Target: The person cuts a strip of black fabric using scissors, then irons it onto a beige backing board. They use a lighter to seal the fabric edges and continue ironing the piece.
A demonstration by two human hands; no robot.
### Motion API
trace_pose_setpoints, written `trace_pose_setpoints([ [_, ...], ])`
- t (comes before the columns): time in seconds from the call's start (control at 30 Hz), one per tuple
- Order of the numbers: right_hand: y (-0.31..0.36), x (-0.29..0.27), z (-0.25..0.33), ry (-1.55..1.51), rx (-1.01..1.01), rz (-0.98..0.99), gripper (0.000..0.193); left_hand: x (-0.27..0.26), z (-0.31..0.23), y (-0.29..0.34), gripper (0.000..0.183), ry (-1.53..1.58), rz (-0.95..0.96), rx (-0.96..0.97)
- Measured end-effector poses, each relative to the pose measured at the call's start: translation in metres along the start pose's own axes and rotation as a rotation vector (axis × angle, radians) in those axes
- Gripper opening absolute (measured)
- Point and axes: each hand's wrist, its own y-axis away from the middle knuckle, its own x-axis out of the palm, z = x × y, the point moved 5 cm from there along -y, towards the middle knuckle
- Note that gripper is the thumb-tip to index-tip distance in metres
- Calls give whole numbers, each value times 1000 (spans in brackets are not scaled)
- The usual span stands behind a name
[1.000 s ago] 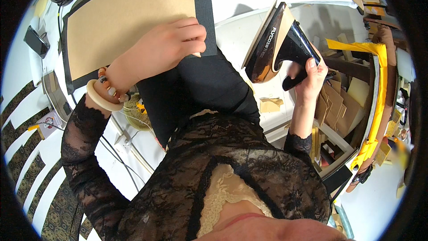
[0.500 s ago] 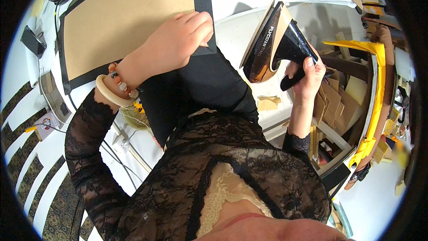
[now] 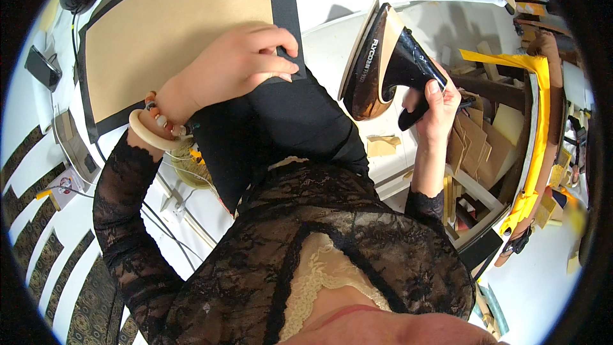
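Iron (image 3: 372,67): one, held in the right hand (image 3: 436,105), fingers round its handle (image 3: 414,54); likely hard and a bit heavy, so grip there.
Left hand (image 3: 246,61): fingers bent, gap narrow; cannot tell if they pinch anything.
Tan sheet (image 3: 172,25): one, under and past the left hand; likely light, stiff.
Black border (image 3: 283,0): one, right of it; likely soft, best held by its corner.

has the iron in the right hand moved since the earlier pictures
Yes, slightly left: the upper end of the black iron in the right hand now sits farther from the yellow strip and nearer the tan panel.
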Motion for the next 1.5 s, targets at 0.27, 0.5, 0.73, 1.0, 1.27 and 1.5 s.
trace_pose_setpoints([
  [0.27, -9, 6, -9, -129, 31, 68, 65, 4, -10, 0, 14, -214, -17, 149],
  [0.5, -21, 30, -15, -278, 75, 78, 80, 4, -6, 3, 16, -243, 17, 165],
  [0.73, -42, 40, -21, -304, 54, 164, 83, 6, -5, 4, 15, -222, -15, 209],
  [1.0, -42, 29, -19, -313, 55, 143, 82, -1, 0, 7, 13, -130, 6, 107],
  [1.27, -29, -7, -29, -189, 123, 130, 76, -7, -36, 34, 17, -91, -419, -347],
  [1.5, -34, 14, -12, -233, 7, 132, 82, 62, -50, 79, 13, 488, -993, -878],
])
